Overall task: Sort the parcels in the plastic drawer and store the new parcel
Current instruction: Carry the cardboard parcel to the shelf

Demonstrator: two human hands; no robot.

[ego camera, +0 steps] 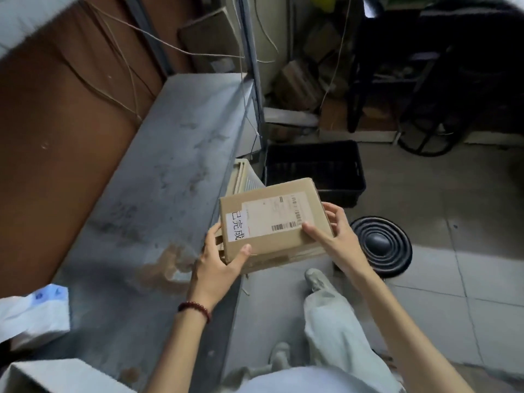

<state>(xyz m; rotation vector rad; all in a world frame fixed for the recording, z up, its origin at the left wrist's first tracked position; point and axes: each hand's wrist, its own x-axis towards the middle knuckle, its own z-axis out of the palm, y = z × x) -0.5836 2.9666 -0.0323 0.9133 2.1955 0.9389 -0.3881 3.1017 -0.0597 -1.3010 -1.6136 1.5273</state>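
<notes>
— While the parcel (273, 222) is up off everything, who has it?

— Both hands. The left hand (218, 262) grips the near left corner, thumb on top, fingers curled round the end. The right hand (337, 234) clasps the right side, thumb flat on the top face and fingers wrapped over the edge.

— Where is it, exactly?

— In the air, just past the front edge of the grey worktop (158, 180), tilted a little, above the floor (453, 279).

— Any markings?

— A white sticker (236, 225) with printed characters on the left of the top face, touching a label (278, 214) with barcodes.

— What lies around it?

— A beige slatted basket (245, 180) sits partly hidden behind the parcel. A black crate (314, 168) stands on the floor just beside that. A black ribbed disc (380, 245) lies on the floor near the right hand. A white bag (34, 316) rests at the worktop's near left end.

— Anything on the wrists?

— A dark red bracelet (195, 309) on the left.
</notes>
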